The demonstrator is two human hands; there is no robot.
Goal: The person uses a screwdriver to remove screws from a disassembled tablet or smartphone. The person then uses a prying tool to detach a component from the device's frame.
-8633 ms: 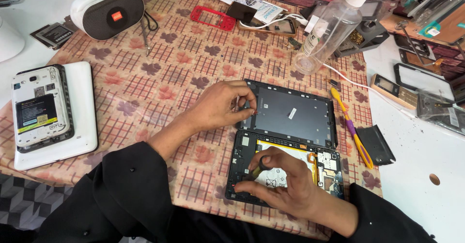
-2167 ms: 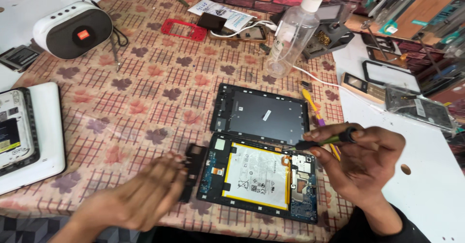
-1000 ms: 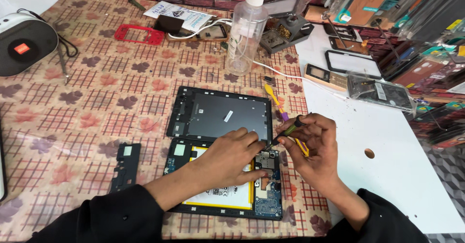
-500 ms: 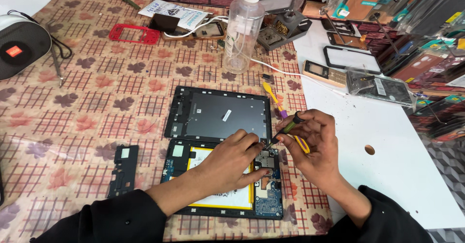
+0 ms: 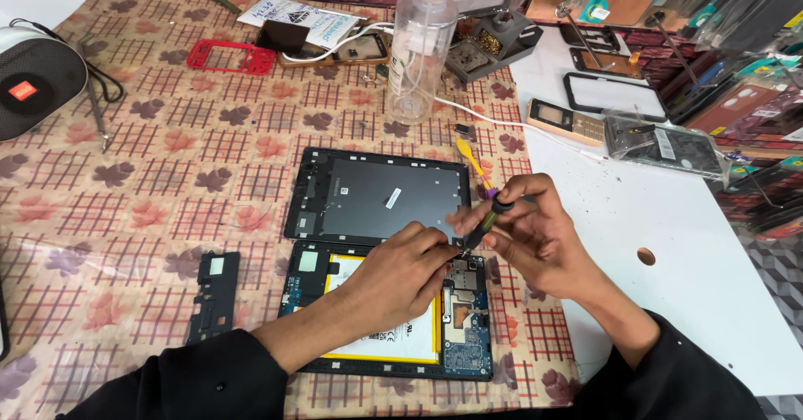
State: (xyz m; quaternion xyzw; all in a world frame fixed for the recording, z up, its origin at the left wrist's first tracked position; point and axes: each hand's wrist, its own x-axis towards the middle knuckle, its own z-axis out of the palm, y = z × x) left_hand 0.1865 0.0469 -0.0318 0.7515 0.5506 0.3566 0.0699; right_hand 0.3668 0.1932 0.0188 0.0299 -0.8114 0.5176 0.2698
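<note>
An opened tablet body point(image 5: 468, 349) with a white-and-yellow battery and a blue circuit board lies near the table's front edge. Its dark back cover point(image 5: 376, 196) lies flat just behind it. My left hand point(image 5: 397, 274) rests on the tablet body, fingertips pinched together at the board's upper right corner. My right hand point(image 5: 535, 232) grips a small screwdriver point(image 5: 485, 223) with a black and green handle, its tip pointing down at the same corner, next to my left fingertips.
A black plastic bracket point(image 5: 213, 294) lies left of the tablet. A clear pump bottle point(image 5: 421, 48) stands behind the cover. A speaker point(image 5: 33, 69) sits far left, a red phone frame point(image 5: 230, 56) at the back. Phone parts point(image 5: 577, 119) crowd the white surface point(image 5: 669, 244) on the right.
My left hand went from the black bracket onto the tablet body. My right hand brought the screwdriver down to the board's upper right corner. In the last second both hands stay almost still.
</note>
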